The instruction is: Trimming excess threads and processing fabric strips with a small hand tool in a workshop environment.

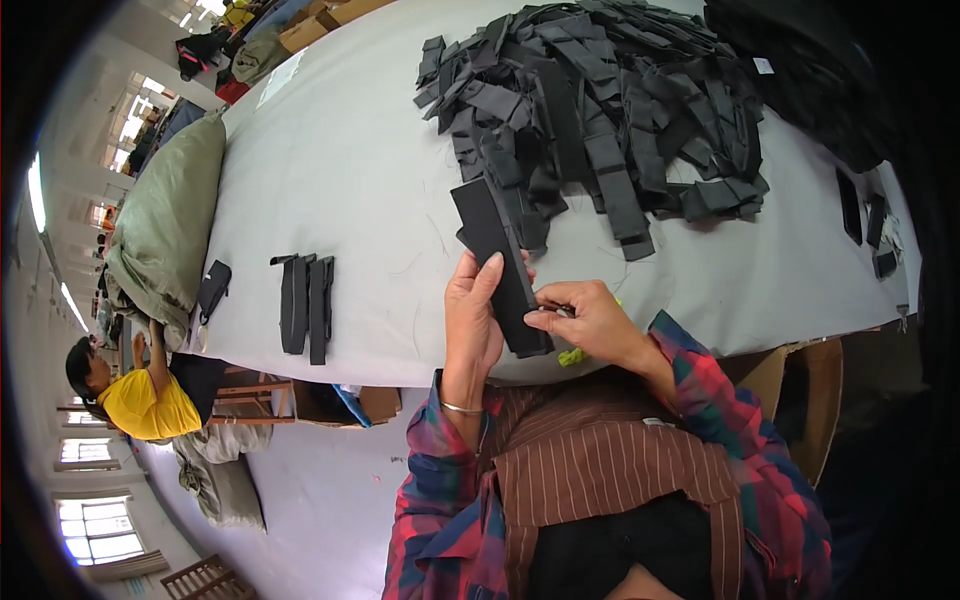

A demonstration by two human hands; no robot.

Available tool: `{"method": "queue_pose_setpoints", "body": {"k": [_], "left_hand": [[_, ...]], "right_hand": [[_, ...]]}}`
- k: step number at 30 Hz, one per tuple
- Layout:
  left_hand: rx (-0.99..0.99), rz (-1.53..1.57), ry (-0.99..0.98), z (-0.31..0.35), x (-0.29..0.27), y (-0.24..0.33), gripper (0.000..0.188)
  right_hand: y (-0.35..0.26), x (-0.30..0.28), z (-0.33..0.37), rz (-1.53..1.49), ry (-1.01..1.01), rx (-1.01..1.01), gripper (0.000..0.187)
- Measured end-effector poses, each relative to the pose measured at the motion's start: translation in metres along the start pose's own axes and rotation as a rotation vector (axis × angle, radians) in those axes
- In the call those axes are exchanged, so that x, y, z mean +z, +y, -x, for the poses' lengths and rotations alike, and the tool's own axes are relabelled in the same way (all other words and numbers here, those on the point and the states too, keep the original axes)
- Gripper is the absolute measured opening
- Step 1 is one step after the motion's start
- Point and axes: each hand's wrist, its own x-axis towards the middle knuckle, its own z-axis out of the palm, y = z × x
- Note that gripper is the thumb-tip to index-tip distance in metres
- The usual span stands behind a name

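Observation:
My left hand (474,312) is closed around a black fabric strip (496,250), thumb on top, holding it tilted above the near edge of the table. The strip looks folded or layered, with a corner sticking out on its left side. At the strip's lower right edge, my right hand (592,322) is closed in a pinch around something small and dark that I cannot make out. Bright yellow-green material (572,357) shows just below that hand. Beyond the held strip lies a big heap of dark fabric strips (600,110).
Several finished-looking strips (307,305) lie side by side on the pale table (370,200). A black pouch (213,288) and a bulging green sack (170,210) are at the left. A person in yellow (150,403) is beyond the left edge. Dark cloth (810,80) covers the far right.

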Motion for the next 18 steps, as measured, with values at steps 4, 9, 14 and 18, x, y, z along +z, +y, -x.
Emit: {"method": "queue_pose_setpoints", "body": {"k": [4,9,14,18], "left_hand": [[0.081,0.217,0.067,0.002,-0.013,-0.008,0.028],[0.038,0.25,0.101,0.015,-0.042,-0.015,0.03],[-0.011,0.418,0.086,0.025,-0.049,-0.017,0.033],[-0.046,0.502,0.079,0.028,-0.048,-0.016,0.036]], "right_hand": [[0.003,-0.01,-0.005,0.182,-0.118,-0.017,0.032],[-0.001,-0.033,-0.024,0.505,0.13,-0.298,0.031],[0.003,-0.029,-0.042,0.859,0.223,-0.457,0.027],[0.006,-0.017,-0.064,0.933,0.225,-0.525,0.024]]}}
